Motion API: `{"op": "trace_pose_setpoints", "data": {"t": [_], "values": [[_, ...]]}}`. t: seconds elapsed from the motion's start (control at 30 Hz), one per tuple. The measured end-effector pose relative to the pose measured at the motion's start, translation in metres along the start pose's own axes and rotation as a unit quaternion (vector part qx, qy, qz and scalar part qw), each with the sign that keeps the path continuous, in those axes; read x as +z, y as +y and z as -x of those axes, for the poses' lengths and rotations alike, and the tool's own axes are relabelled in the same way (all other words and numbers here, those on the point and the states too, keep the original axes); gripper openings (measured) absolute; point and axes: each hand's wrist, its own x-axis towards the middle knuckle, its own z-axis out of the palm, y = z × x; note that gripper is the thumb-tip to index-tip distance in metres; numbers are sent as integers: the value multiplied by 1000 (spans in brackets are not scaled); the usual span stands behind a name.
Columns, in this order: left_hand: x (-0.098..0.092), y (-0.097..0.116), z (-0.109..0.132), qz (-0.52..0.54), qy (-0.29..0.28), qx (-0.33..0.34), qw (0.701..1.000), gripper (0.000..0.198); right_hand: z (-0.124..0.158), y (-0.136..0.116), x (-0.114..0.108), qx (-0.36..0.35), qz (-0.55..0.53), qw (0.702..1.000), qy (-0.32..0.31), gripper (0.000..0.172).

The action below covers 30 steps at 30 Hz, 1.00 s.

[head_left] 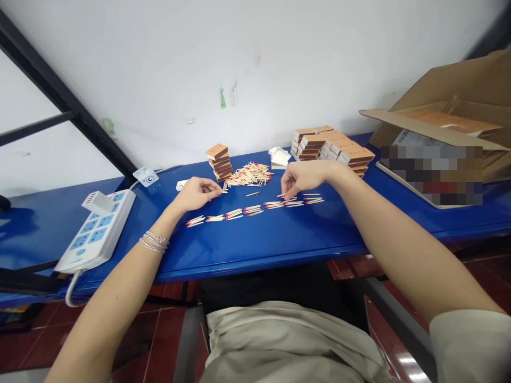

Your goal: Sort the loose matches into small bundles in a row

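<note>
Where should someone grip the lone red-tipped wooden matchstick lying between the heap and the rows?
Pinch the lone matchstick by its bare wooden shaft from above, mid-length, away from the red head: it lies flat and apart on the glossy blue table.

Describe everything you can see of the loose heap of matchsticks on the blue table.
The loose heap of matchsticks is a low, untidy pile of thin, pale wooden sticks with red heads, crossing at many angles. It lies on the glossy blue table, beside a small stack of matchboxes and behind the rows of matches. The left hand's fingertips are close to its near end, but I cannot tell whether they touch it. The right hand is apart from it.
</note>
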Motion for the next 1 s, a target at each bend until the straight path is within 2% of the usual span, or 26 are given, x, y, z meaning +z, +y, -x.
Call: {"op": "trace_pose_setpoints", "data": {"t": [0.17,0.37,0.53,0.7,0.87,1.0], "values": [[-1,-2,-1,2,-6,2,1000,24,1,1,-2,-10,6,1000,18,53],[-1,-2,0,1,-4,4,1000,23,5,11,-6,-3,-22,996,82,44],[0,-3,-1,8,-3,10,1000,23,7,17,-7,-25,-100,992,67,36],[-1,-1,0,3,-1,4,1000,25,5,22,-7,9,-151,987,59,25],[-1,0,0,0,-4,0,1000,24,8,26,-11,76,-46,994,64,14],[0,-1,0,-1,-3,1,1000,23,11,32,-13,97,-1,995,36,18]]}}
